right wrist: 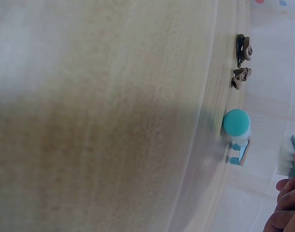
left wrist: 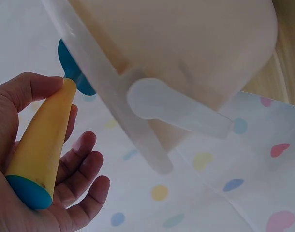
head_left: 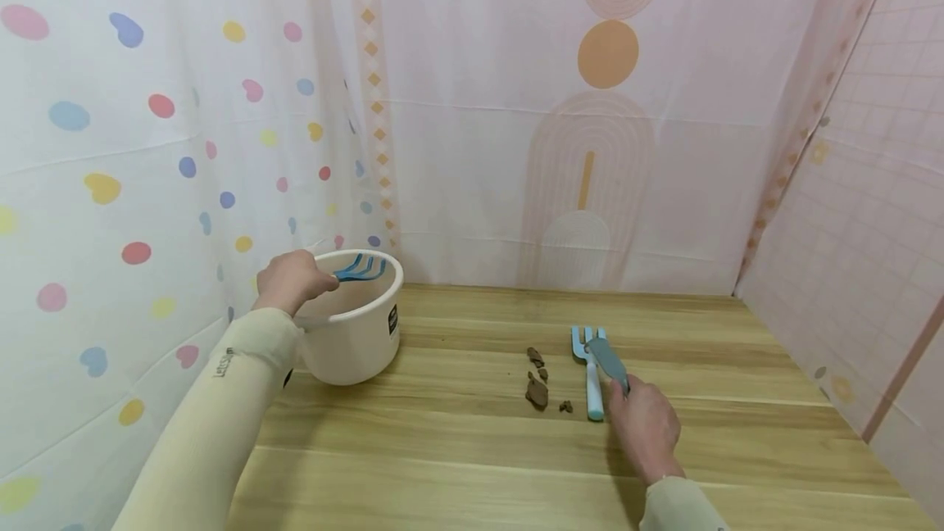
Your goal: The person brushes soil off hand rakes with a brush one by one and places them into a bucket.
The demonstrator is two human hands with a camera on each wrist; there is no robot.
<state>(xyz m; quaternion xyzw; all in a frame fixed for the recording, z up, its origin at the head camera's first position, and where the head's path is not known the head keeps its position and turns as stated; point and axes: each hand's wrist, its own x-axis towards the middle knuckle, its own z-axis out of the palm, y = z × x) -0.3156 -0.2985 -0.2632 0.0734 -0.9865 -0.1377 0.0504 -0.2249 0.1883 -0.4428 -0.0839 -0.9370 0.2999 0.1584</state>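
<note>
In the head view my left hand [head_left: 293, 281] holds a small hand rake [head_left: 361, 270] over the rim of a white bucket [head_left: 354, 355]. The left wrist view shows the rake's yellow handle [left wrist: 43, 140] gripped between thumb and fingers, its blue head partly hidden behind the bucket's rim. My right hand [head_left: 647, 424] grips a grey flat-bladed tool [head_left: 608, 359], whose blade overlaps a light-blue garden fork [head_left: 594, 388] lying on the table. At the right wrist view's edge, fingers [right wrist: 287, 198] curl round this tool; most of it is out of frame.
Several brown crumbly lumps [head_left: 537, 392] lie on the wooden table [head_left: 442, 449], left of the fork. A dotted curtain [head_left: 133, 179] hangs close beside the bucket on the left. Pale patterned curtains [head_left: 472, 170] stand behind the table and along its right side.
</note>
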